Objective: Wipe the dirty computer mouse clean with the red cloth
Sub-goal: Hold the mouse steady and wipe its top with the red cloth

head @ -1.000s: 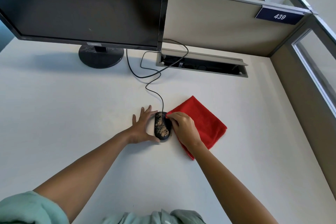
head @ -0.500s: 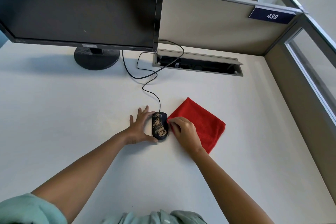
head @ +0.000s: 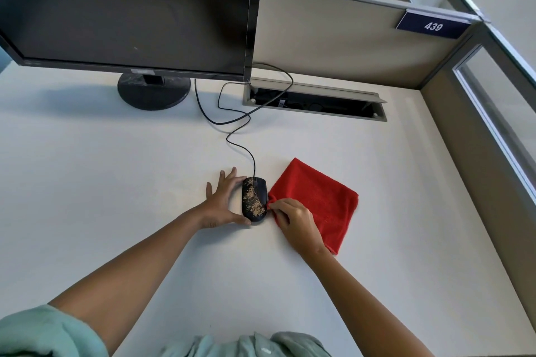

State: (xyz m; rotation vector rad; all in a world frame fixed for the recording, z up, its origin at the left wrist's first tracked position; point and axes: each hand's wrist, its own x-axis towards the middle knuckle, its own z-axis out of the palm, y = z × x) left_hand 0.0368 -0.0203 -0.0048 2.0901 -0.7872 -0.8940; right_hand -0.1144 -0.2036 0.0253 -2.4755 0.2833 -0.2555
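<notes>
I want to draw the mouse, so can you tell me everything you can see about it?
The mouse is small, black and looks like smooth plastic, with a scroll wheel near the front. Tan crumbs speckle its top. It lies flat on the white desk, its thin black cable curling off to the slot behind. The left hand touches its left side; the red cloth, pinched by the right hand, lies against its right.

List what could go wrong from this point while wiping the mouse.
1. The crumbs on the mouse are loose; a sideways swipe with the red cloth may scatter them over the desk.
2. The left hand only braces the mouse's side with straight fingers, so it could slide under pressure.
3. The right hand pinches just the cloth's corner; it may drag rather than wipe.
</notes>
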